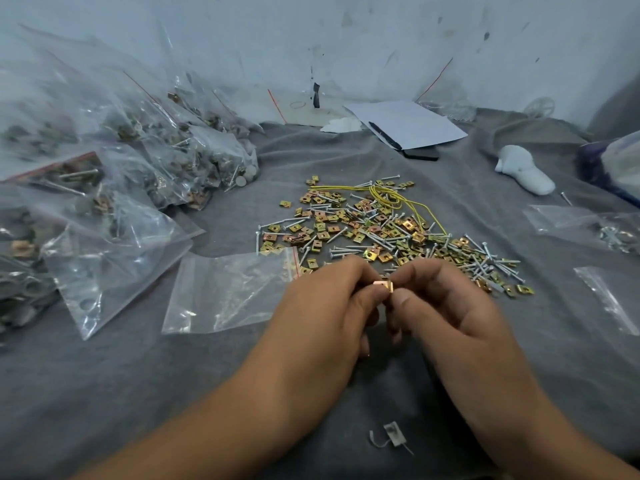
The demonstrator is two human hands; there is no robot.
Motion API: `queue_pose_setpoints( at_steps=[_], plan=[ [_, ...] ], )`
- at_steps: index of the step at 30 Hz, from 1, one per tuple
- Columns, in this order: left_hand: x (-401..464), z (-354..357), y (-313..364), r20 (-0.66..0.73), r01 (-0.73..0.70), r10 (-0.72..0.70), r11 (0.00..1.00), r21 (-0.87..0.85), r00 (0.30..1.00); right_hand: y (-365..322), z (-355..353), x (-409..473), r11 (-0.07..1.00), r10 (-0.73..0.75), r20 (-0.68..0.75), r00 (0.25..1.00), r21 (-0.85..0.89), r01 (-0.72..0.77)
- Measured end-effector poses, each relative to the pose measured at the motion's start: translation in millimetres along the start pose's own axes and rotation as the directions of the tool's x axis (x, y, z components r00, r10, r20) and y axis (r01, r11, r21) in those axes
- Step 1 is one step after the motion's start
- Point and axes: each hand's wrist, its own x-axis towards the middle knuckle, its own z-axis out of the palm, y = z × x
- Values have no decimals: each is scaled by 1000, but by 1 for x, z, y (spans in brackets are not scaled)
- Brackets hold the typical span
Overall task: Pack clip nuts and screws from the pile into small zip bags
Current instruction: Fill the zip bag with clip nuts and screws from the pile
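Note:
A pile of brass clip nuts and silver screws (388, 230) lies spread on the grey cloth (173, 393), with a yellow rubber band (398, 199) across its top. Just in front of the pile, my left hand (329, 306) and my right hand (446, 306) meet, and both pinch a small stack of clip nuts (385, 285) between thumbs and fingertips. An empty small zip bag (228, 292) lies flat to the left of my left hand.
Several filled zip bags (114, 174) are heaped at the left. More clear bags (581, 225) lie at the right, one holding screws. A white paper with a pen (408, 124), a white cloth lump (523, 169) and a small scrap (393, 434) also lie on the cloth.

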Motion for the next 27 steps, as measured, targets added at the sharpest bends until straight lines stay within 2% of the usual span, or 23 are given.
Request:
queue_pose_setpoints(
  at_steps=[5, 8, 10, 15, 17, 19, 22, 27],
  plan=[
    [-4, 8, -5, -11, 74, -77, 986, -148, 997, -1, 4, 0, 998, 3, 43, 999, -56, -1],
    [-3, 11, -3, 28, 139, -137, 961, -237, 990, 0, 3, 2, 998, 5, 34, 999, -70, -3],
    [-3, 14, -2, 53, 134, -124, 957, -258, 991, 1, 3, 1, 998, 18, 21, 1000, -54, -17],
    [-8, 14, 5, 41, -27, 31, 996, -90, 999, 0, 7, -3, 981, 130, 9, 991, 142, -130],
    [-8, 14, 5, 27, -109, 108, 993, 55, 994, -1, 9, -6, 983, 132, 15, 991, 125, -133],
    [-8, 15, 5, -4, -156, 158, 980, 126, 987, -3, 13, -9, 985, 145, -6, 989, 90, -144],
    [-7, 20, 6, -65, -174, 182, 979, 110, 981, -4, 20, -12, 986, 157, -72, 985, 76, -151],
    [-8, 25, 9, -110, -137, 142, 989, 45, 984, -4, 25, -15, 994, 109, -144, 984, -5, -111]
  ],
)
